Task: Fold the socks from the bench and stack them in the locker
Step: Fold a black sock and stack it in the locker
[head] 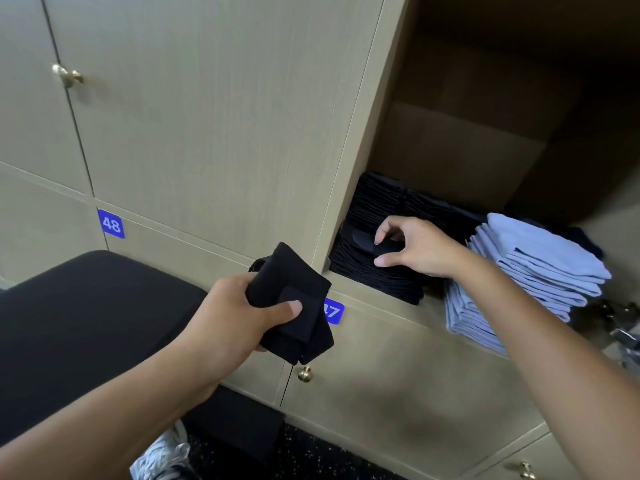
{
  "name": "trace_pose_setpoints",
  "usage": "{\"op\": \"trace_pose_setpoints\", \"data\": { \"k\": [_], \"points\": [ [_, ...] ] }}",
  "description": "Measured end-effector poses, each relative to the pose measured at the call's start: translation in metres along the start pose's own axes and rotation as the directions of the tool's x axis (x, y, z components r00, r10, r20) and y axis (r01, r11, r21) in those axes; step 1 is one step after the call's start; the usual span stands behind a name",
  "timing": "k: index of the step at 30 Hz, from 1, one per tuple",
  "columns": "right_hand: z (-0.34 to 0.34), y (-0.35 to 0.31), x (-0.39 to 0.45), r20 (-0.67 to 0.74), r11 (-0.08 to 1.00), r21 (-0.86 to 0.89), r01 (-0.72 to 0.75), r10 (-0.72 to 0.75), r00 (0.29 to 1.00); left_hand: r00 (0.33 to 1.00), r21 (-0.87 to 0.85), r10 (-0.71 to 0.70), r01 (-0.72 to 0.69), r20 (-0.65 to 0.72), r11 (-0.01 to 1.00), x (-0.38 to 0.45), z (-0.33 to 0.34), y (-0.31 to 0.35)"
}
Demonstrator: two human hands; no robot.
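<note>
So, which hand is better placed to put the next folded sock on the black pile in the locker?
Left, probably. The left hand already grips folded black socks just outside the open locker. The right hand rests on the black sock pile, its fingers pinching the top sock there.

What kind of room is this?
Probably a changing room at a gym or spa: numbered lockers with brass knobs, a padded bench, and an open locker stacked with black socks.

Left hand clenched; right hand pinching, extended.
</note>
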State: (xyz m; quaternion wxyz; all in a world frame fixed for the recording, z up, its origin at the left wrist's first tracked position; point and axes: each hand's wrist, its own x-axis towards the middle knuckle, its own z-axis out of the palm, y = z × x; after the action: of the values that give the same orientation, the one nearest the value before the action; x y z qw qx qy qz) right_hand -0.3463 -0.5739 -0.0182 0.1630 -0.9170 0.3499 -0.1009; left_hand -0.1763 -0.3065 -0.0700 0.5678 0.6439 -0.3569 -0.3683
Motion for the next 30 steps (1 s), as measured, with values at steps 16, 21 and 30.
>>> {"op": "trace_pose_setpoints", "data": {
  "k": [16, 21, 30],
  "points": [
    [0.007, 0.002, 0.001, 0.086, 0.996, -0.065, -0.066, 0.072, 0.994, 0.999, 0.014, -0.011, 0.010, 0.033, 1.000, 0.002, -0.001, -0.005],
    [0.014, -0.014, -0.024, -0.203, 0.990, 0.126, 0.069, -0.043, 0.978, 0.996, -0.030, 0.010, -0.007, 0.091, 1.000, 0.002, -0.011, 0.000],
    [0.042, -0.075, -0.084, 0.077, 0.649, 0.760, -0.019, -0.060, 0.995, 0.988, -0.190, 0.067, -0.039, 0.141, 0.981, 0.000, -0.016, 0.010]
  ]
}}
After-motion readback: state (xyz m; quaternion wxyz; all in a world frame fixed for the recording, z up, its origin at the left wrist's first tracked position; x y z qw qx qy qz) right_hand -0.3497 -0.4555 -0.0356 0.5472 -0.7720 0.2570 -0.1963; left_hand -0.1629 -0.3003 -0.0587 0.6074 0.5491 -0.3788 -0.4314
